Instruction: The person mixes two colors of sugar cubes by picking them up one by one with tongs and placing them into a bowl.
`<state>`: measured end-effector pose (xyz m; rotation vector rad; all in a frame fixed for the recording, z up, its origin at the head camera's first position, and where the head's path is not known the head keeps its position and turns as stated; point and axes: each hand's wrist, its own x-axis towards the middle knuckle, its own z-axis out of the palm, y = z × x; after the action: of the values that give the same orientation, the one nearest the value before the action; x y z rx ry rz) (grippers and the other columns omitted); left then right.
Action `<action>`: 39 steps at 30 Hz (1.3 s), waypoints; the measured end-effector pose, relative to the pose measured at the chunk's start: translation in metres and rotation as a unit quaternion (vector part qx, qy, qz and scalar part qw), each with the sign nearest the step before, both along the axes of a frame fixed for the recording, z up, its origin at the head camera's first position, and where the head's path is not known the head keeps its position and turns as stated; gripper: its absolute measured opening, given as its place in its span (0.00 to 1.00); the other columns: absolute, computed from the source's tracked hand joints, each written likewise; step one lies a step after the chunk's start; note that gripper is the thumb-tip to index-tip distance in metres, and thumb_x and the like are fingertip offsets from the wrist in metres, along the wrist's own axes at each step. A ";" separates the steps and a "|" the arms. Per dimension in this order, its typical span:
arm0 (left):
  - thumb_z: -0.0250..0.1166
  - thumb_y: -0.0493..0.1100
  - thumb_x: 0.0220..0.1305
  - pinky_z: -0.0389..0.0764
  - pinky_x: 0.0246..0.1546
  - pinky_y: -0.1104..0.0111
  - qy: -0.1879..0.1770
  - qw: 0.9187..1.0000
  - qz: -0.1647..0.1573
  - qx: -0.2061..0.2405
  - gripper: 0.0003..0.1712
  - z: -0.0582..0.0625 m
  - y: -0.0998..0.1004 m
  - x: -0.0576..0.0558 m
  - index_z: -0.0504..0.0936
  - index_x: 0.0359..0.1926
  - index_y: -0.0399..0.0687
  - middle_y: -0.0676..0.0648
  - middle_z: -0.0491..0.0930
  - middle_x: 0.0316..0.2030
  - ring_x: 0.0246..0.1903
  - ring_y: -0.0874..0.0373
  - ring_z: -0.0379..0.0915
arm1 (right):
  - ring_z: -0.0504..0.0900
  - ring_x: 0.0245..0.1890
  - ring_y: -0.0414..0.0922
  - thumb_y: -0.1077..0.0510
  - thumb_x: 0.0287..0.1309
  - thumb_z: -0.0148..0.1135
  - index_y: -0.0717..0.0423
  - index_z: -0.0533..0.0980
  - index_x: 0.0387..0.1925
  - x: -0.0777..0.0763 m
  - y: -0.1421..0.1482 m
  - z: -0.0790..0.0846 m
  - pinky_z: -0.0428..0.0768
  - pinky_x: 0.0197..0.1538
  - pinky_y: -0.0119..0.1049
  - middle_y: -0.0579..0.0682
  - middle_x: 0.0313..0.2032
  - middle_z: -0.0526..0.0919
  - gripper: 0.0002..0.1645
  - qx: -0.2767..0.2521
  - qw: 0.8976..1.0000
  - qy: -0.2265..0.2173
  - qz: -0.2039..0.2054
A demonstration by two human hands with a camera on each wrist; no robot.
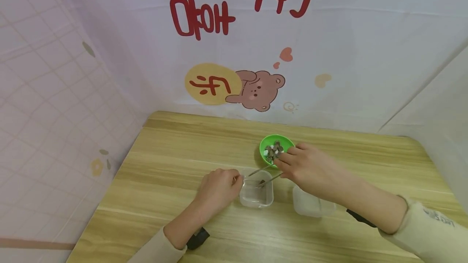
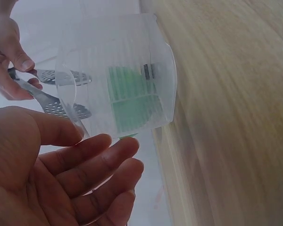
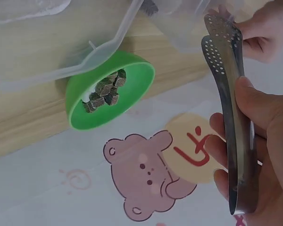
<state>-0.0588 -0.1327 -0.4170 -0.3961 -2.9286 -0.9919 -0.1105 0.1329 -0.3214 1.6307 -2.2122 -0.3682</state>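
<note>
My right hand [image 1: 301,169] holds metal tongs [image 3: 236,136] with perforated tips, which stand apart over a clear plastic box [image 1: 256,203]. Between the tips shows no held piece. A small dark cube [image 1: 261,182] lies inside that box, towards its far side. At the box's left rim, my left hand [image 1: 219,188] pinches the edge between thumb and index finger, the other fingers loosely bent. Just behind the box stands a green bowl [image 3: 139,80] of brown cubes [image 3: 104,92] and some white pieces, partly overlapped by my right hand in the head view.
A second clear plastic box [image 1: 308,206] stands to the right, under my right forearm. The wood-grain table [image 1: 175,145] ends at a white printed cloth [image 1: 351,72] at the back, with a similar cloth on the left.
</note>
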 end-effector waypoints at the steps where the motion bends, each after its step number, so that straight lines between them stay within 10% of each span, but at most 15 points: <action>1: 0.62 0.44 0.74 0.57 0.16 0.70 -0.002 1.000 -0.001 -0.001 0.21 0.000 0.000 0.000 0.74 0.19 0.56 0.61 0.57 0.11 0.13 0.68 0.52 | 0.82 0.37 0.44 0.48 0.51 0.82 0.57 0.84 0.45 0.000 -0.003 0.001 0.74 0.39 0.35 0.45 0.40 0.87 0.25 0.009 1.000 0.001 -0.001; 12: 0.63 0.43 0.74 0.60 0.16 0.70 -0.004 1.000 -0.001 -0.001 0.18 0.001 -0.002 -0.001 0.78 0.22 0.53 0.60 0.61 0.12 0.13 0.67 0.55 | 0.74 0.30 0.45 0.63 0.48 0.77 0.51 0.83 0.31 0.004 -0.032 0.003 0.71 0.41 0.36 0.44 0.28 0.78 0.09 0.107 0.994 0.025 -0.005; 29: 0.63 0.43 0.74 0.54 0.13 0.74 0.004 1.000 -0.017 -0.001 0.19 -0.001 -0.001 -0.001 0.78 0.21 0.53 0.62 0.58 0.11 0.11 0.69 0.50 | 0.64 0.23 0.42 0.53 0.55 0.74 0.42 0.74 0.15 0.024 -0.064 -0.007 0.60 0.36 0.36 0.44 0.19 0.74 0.19 0.222 0.965 0.138 -0.016; 39: 0.63 0.43 0.74 0.55 0.14 0.72 0.004 1.000 -0.010 -0.004 0.22 -0.001 0.000 -0.001 0.73 0.18 0.55 0.62 0.57 0.11 0.12 0.69 0.51 | 0.68 0.23 0.43 0.60 0.45 0.78 0.45 0.75 0.15 0.012 -0.051 -0.008 0.66 0.37 0.35 0.43 0.19 0.73 0.18 0.145 0.985 0.095 -0.009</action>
<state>-0.0599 -0.1329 -0.4183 -0.4296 -2.9284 -0.9790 -0.0990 0.0817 -0.3295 1.6377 -2.1071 -0.8488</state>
